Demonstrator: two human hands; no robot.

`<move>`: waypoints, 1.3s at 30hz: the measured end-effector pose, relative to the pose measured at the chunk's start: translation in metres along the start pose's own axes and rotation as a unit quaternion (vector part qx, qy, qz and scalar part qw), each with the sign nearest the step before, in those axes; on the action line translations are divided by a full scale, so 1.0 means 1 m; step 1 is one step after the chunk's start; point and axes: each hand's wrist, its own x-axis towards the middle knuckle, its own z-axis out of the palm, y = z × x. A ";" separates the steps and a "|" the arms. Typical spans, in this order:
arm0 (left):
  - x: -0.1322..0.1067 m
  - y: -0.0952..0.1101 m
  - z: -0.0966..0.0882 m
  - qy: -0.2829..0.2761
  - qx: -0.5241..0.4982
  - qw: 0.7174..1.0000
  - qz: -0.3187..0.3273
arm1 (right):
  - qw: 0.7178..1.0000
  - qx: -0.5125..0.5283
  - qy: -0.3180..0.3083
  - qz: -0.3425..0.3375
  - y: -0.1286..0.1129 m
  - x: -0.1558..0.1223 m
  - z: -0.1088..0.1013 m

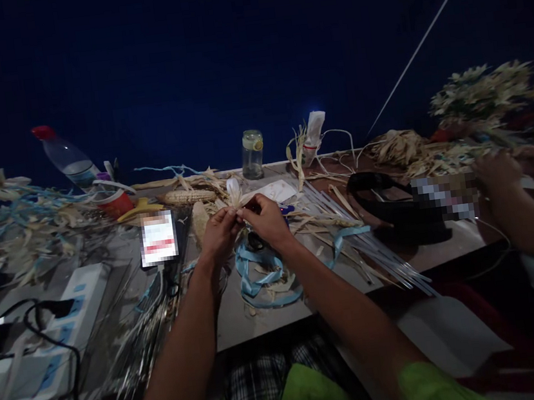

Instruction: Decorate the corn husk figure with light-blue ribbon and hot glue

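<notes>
My left hand (221,233) and my right hand (264,220) meet over the middle of the table. Between their pinched fingertips stands a small pale flower (234,193), apparently of dried corn husk; its base is hidden by the fingers. Both hands are closed on it. Just below them a light blue ribbon (253,286) lies in loose loops on the tabletop. Behind the left hand rests a corn cob (189,197) among dried husks. Husk strips (309,224) are scattered beside the right hand.
Left are a phone (157,239), a power strip (82,300) with cords, a bundle of thin wires (142,351) and a red-capped bottle (70,158). A glass jar (252,156) stands behind. Clear rods (385,257) lie right, near a black strap-like object (394,204) and another person's hands (500,174).
</notes>
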 end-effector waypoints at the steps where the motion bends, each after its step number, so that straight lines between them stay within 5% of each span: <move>1: -0.001 0.001 0.000 -0.003 -0.012 1.000 -0.006 | 1.000 0.004 0.003 -0.001 0.002 0.000 0.000; 22: -0.003 -0.003 0.008 0.002 -0.065 0.998 0.000 | 0.994 0.074 0.074 0.001 0.009 -0.008 0.016; 27: -0.002 -0.003 0.007 0.018 -0.018 0.999 0.027 | 0.997 0.056 0.047 0.007 0.012 -0.010 -0.009; 33: -0.001 -0.001 0.007 0.025 -0.011 0.999 0.045 | 0.989 -0.134 0.031 0.055 0.020 -0.017 -0.067; 39: -0.001 0.000 0.011 0.027 -0.028 0.998 0.057 | 0.899 -0.411 -0.061 0.136 0.035 -0.030 -0.081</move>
